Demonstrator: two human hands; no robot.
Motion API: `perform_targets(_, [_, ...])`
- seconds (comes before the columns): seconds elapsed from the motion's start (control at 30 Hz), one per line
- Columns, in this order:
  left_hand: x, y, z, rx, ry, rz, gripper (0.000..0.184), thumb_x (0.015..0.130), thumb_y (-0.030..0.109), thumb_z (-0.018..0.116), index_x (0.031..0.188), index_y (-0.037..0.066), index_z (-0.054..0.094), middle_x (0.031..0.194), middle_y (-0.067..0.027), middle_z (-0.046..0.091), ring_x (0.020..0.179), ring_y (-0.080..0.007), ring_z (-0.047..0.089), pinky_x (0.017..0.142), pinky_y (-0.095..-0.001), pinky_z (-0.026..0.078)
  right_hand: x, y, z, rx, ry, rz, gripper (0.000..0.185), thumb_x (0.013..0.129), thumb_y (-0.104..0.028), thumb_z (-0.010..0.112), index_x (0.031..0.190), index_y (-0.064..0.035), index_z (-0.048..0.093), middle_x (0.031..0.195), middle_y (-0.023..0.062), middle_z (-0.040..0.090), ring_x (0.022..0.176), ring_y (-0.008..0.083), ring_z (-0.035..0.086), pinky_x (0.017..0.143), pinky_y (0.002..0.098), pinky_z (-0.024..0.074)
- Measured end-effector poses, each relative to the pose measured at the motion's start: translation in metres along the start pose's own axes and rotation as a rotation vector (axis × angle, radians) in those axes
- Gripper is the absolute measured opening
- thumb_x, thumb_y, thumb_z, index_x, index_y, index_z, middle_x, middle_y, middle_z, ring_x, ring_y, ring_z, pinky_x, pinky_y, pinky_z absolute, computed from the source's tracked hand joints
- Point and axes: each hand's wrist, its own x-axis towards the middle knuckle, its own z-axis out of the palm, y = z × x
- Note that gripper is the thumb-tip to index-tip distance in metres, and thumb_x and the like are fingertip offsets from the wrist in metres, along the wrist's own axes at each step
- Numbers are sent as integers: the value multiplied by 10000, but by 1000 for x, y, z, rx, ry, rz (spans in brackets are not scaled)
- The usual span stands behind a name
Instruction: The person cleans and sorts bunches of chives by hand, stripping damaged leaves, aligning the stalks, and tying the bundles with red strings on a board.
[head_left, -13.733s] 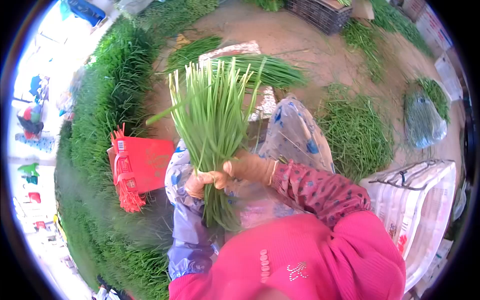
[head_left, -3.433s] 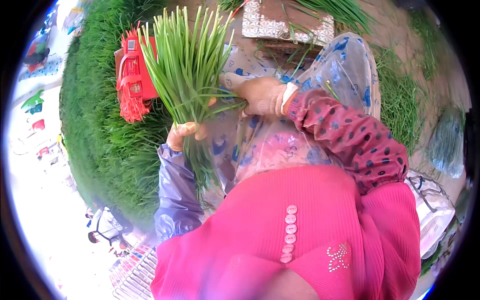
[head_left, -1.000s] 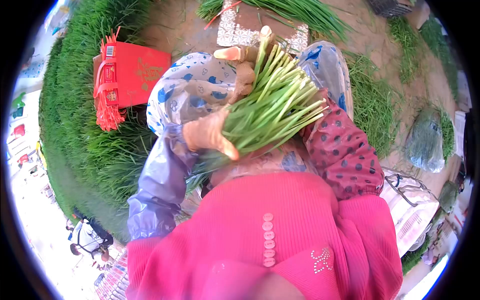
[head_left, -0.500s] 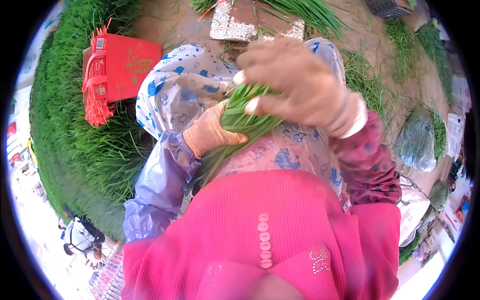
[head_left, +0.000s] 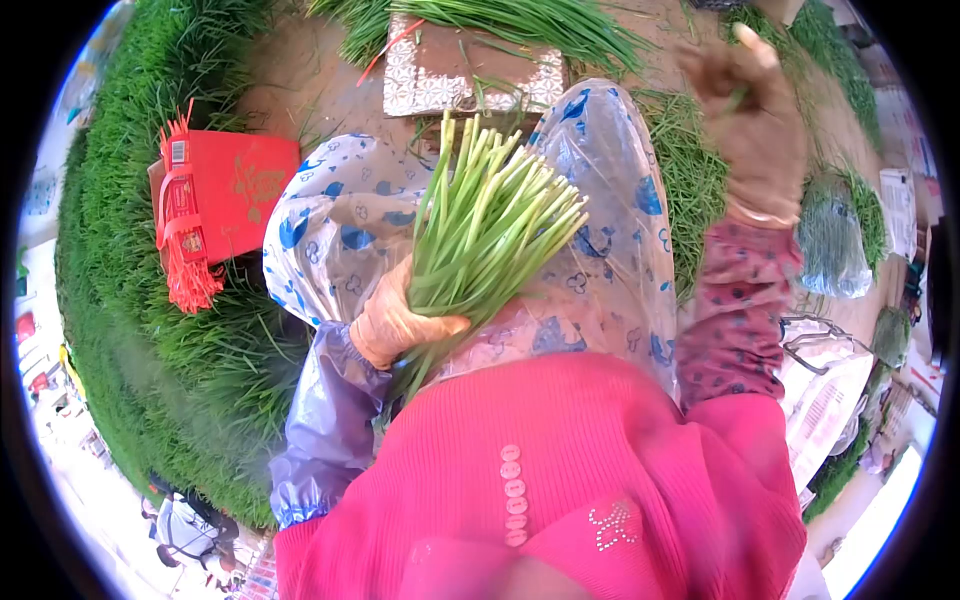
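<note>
My left hand (head_left: 393, 318), in a pale glove, is wrapped round a bunch of garlic chives (head_left: 490, 225) above my lap. The pale cut ends point up and away from me, and the leaves trail down under my wrist. My right hand (head_left: 745, 125), in a brownish glove with bare fingertips, is raised off to the right, away from the bunch. Its fingers are apart and slightly blurred. A small green bit shows by its palm; whether it sticks to the glove or lies behind is unclear.
A large pile of chives (head_left: 130, 260) fills the left side, with a red bag (head_left: 245, 190) and red strips (head_left: 190, 270) on it. Ahead is a patterned board (head_left: 475, 65) beside more chives (head_left: 540, 22). Loose trimmings (head_left: 685, 160) and a plastic-wrapped bundle (head_left: 835, 245) lie right.
My right hand has left the chives and swung out to the right and away from me. The bunch now stands uncovered, still in my left hand.
</note>
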Motion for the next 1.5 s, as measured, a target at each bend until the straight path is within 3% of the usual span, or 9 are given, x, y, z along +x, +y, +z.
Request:
perform_targets(0.1, [-8,2,0,23,36,-4,806,640,96,865,1336,16,469,1246,-57,587,1146,-159,538,1003,-319,401,-26,-38,-5,-1053,383,105,253,888,-60,577,1131,-2,623,1019,98,655,978,202,634,899,318,498])
perform_targets(0.17, [-9,6,3,-61,51,32,818,633,113,874,1338,16,471,1251,-58,586,1148,-156,536,1005,-324,402,-49,-40,-11,-1869,196,83,363,809,-91,667,1160,-15,622,1089,90,648,1042,199,606,936,328,458])
perform_targets(0.37, [-12,12,-2,-34,57,-3,974,545,283,943,1338,-10,459,1271,-67,569,1155,-159,522,1011,-334,399,-86,35,55,-730,-485,598,877,655,-135,810,1423,-56,394,1338,116,532,1251,210,471,1082,320,329])
perform_targets(0.57, [-10,6,6,-45,-39,16,851,639,153,893,1362,33,461,1274,-52,575,1181,-165,512,1035,-338,380,-77,84,105,22,-361,510,1404,471,-490,914,1526,-51,97,1455,116,392,1322,218,392,1105,353,291])
perform_targets(0.9, [-6,-6,9,128,72,70,748,648,139,841,1307,28,504,1212,-65,618,1125,-172,562,983,-322,426,-66,68,103,-339,-384,528,846,727,-315,794,1410,-21,391,1352,102,484,1230,212,475,1052,346,356])
perform_targets(0.97, [-4,-5,11,108,76,48,743,649,142,835,1305,26,505,1203,-64,625,1113,-173,570,980,-321,429,-65,66,101,-406,-317,346,595,729,-92,737,1280,-24,524,1276,80,515,1110,175,529,963,309,424])
perform_targets(1.23, [-1,-4,14,17,56,48,742,660,140,848,1306,22,503,1229,-63,612,1145,-165,550,1004,-325,412,-39,56,102,-1221,-746,-379,163,815,-107,704,873,23,625,1293,188,554,1168,305,545,977,382,421])
perform_targets(1.4, [0,-9,3,1,-26,-13,771,648,91,852,1324,28,486,1249,-58,596,1160,-165,538,1020,-327,397,-23,34,63,-1338,-371,-662,91,824,-62,668,895,-20,628,1139,137,651,960,227,638,758,300,505])
perform_targets(1.5, [-3,-7,0,-62,-65,-77,806,631,62,858,1336,23,469,1265,-66,581,1169,-174,532,1024,-332,395,-16,-25,9,-1632,318,-483,186,812,-31,651,998,-32,654,1107,105,664,883,212,650,809,291,506])
